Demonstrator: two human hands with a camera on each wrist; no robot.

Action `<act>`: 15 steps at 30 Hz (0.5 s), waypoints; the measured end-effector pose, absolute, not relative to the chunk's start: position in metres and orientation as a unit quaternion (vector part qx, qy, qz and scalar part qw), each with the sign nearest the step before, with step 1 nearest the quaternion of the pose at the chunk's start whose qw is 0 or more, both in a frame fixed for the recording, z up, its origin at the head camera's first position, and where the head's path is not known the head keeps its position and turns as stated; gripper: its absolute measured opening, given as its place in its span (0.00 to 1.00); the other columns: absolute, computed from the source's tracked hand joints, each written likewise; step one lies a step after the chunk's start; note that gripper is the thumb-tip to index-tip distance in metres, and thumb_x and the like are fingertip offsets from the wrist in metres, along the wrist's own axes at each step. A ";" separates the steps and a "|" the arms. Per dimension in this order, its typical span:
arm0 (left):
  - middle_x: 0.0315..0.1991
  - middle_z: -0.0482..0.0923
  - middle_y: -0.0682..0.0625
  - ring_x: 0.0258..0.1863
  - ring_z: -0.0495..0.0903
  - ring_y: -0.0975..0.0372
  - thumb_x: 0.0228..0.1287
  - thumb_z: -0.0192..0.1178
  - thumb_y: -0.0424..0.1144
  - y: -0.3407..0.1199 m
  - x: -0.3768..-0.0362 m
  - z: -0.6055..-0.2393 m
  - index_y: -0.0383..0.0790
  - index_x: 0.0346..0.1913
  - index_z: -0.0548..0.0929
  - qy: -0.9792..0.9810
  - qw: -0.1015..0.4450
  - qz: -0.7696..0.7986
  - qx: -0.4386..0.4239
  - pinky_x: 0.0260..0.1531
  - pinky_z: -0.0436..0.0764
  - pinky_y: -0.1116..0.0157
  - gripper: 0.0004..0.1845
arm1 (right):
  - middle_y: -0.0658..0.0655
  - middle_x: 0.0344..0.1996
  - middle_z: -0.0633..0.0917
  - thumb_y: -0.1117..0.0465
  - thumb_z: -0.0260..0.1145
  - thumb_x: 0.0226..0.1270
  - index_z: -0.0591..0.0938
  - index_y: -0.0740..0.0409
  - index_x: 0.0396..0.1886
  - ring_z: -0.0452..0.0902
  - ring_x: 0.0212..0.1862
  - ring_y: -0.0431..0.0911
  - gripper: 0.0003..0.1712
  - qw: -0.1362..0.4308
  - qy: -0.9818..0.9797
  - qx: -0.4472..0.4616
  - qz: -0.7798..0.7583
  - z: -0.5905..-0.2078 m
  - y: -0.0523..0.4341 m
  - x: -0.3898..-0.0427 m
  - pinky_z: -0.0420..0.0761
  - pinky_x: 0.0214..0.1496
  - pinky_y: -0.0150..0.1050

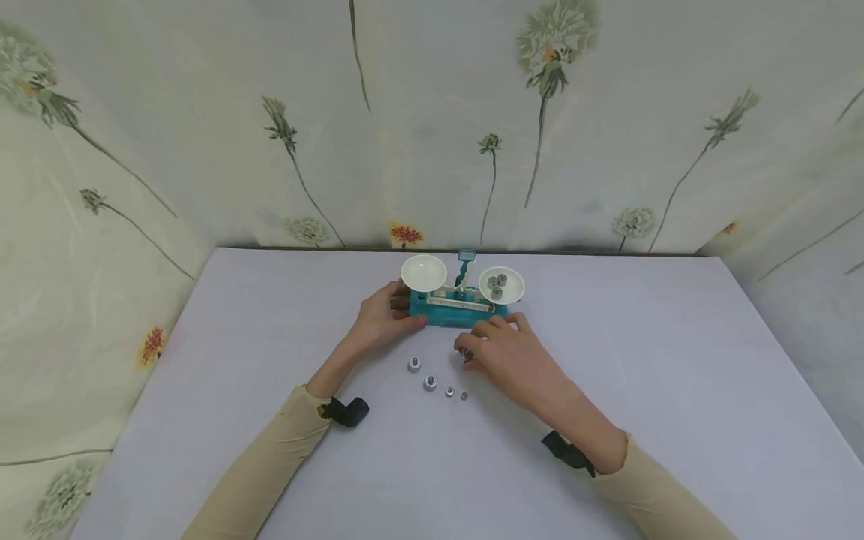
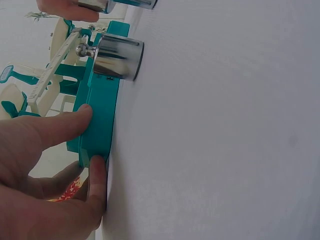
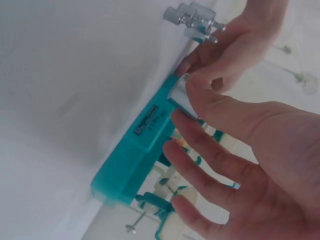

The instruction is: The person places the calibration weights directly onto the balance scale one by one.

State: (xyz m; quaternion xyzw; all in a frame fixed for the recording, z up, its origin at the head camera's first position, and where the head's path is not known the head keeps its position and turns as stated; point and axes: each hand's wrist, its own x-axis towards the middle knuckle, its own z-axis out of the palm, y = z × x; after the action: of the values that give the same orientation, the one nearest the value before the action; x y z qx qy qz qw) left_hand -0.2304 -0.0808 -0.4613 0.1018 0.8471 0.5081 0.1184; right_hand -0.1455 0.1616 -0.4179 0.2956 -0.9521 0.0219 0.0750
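Teal and stiff-looking, the balance (image 1: pixel 442 314) stands at the far middle of the counter (image 1: pixel 641 337); in the head view the left hand (image 1: pixel 378 319) grips its left end, while the right hand (image 1: pixel 516 360) pinches a metal weight (image 1: pixel 466 354) just beside its near edge, with four loose weights (image 1: pixel 430 383) nearer still. In the left wrist view, thumb and fingers clasp that end, probably a sounder hold than the slender beam (image 2: pixel 54 68), which looks easier to jar. In the right wrist view, thumb and forefinger pinch the weight's smooth side, the other fingers spread; it is likely dense for its size and slippery, so a knob (image 2: pixel 85 50) like the loose ones' would give surer purchase.
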 end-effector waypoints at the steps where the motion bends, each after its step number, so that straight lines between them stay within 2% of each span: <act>1: 0.74 0.75 0.35 0.71 0.80 0.43 0.70 0.73 0.38 -0.081 -0.230 -0.461 0.35 0.76 0.71 0.847 0.119 0.508 0.102 0.71 0.84 0.50 0.36 | 0.50 0.42 0.92 0.52 0.83 0.62 0.91 0.44 0.50 0.86 0.50 0.50 0.17 0.077 -0.952 0.295 0.021 -0.417 0.162 -0.145 0.81 0.62 0.57; 15: 0.74 0.75 0.35 0.70 0.81 0.44 0.71 0.72 0.38 -0.080 -0.232 -0.465 0.35 0.76 0.71 0.846 0.117 0.509 0.105 0.70 0.84 0.50 0.35 | 0.51 0.42 0.91 0.53 0.80 0.65 0.90 0.45 0.52 0.85 0.51 0.51 0.16 0.095 -0.955 0.279 0.022 -0.401 0.172 -0.146 0.80 0.63 0.59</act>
State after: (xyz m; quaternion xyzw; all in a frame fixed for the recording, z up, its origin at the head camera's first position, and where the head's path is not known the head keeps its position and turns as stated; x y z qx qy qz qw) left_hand -0.2317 -0.0801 -0.4654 0.1054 0.8463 0.5090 0.1166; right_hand -0.1463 0.1715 -0.4013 0.2794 -0.9552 0.0218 0.0954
